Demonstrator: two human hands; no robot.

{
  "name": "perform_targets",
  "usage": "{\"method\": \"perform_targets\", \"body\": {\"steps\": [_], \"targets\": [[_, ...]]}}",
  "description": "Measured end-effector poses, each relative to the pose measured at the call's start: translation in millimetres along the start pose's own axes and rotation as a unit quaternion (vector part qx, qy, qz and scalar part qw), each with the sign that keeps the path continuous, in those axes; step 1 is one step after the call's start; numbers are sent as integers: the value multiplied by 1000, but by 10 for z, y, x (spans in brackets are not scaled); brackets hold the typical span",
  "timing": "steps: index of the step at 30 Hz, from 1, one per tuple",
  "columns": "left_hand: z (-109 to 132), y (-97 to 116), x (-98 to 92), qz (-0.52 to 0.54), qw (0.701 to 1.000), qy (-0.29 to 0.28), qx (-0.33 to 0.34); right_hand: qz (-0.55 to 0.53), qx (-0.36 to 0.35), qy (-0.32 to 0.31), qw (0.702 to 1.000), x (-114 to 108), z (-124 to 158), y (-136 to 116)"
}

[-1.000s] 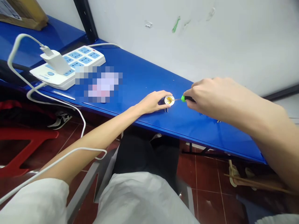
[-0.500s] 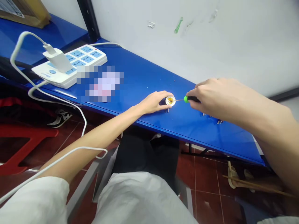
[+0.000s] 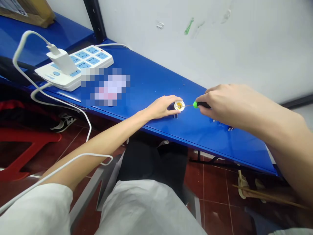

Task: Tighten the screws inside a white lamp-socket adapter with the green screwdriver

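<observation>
- Near the front edge of a long blue table [image 3: 151, 78], about midway along it, a person's two bare hands meet over a small part.
- The left hand [image 3: 161, 107] reaches in from the left. Its thumb and fingers are closed around the sides of a round white fitting [image 3: 179, 105], pinning it to the table top.
- The fitting is small and disc-shaped, with a white rim and a brass-coloured centre that faces right. Two short metal prongs stick out below it toward the front edge.
- The right hand [image 3: 227, 101] comes in from the right, fingers wrapped shut on the dark handle of a screwdriver [image 3: 195, 104] with a bright green collar.
- The screwdriver lies almost level, its long line running right to left. Its thin metal tip sits in the brass centre of the fitting, so the fitting lies directly left of the right hand.
- The left hand touches the fitting; the right hand reaches it only through the tool.
- A few small metal bits [image 3: 230, 129] lie on the table just below the right hand.
- Toward the far left corner sits a white power strip [image 3: 80, 65] with a white charger [image 3: 62, 60] plugged in. Its cable [image 3: 80, 114] trails over the front edge.
</observation>
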State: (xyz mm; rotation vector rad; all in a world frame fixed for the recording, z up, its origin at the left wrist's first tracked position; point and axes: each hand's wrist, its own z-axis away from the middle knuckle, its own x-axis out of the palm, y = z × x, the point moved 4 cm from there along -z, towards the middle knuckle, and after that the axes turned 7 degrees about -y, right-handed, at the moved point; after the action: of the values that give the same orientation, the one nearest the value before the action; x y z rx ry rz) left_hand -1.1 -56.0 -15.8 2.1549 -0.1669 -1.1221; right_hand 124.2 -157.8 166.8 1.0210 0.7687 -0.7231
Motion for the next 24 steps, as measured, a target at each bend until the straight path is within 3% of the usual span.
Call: {"method": "perform_targets", "body": {"steps": [6, 24], "targets": [[3, -1, 3, -1, 1000, -4, -4, 40, 1, -38, 999, -52, 20, -46], [8, 42, -14, -8, 1000, 2, -3, 64, 4, -43, 997, -59, 42, -107]]}}
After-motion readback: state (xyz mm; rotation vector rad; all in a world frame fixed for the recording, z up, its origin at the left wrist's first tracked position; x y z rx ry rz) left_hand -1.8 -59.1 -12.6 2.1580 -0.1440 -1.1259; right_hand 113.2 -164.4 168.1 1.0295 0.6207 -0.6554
